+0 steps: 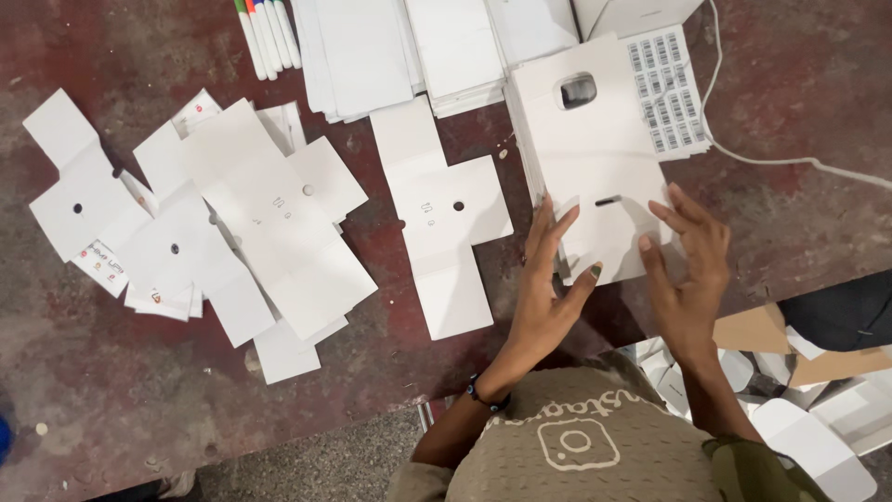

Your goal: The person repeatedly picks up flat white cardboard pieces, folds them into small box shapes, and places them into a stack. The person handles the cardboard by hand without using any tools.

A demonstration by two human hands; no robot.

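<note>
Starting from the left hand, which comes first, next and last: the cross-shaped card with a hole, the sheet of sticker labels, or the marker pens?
1. Cross-shaped card, just beside the left hand.
2. Sheet of sticker labels, up on the other side.
3. Marker pens, far top corner.

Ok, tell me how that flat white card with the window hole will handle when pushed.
The card looks thin and flat, so probably light and bendy. Lying on the table, it likely slides, never rolls. Both hands, left and right, spread fingers over its near edge.

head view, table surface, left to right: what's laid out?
Pile of flat white die-cut cards → single flat cross-shaped card → left hand → right hand, both on the white cut-out sheet → white cable.
</note>
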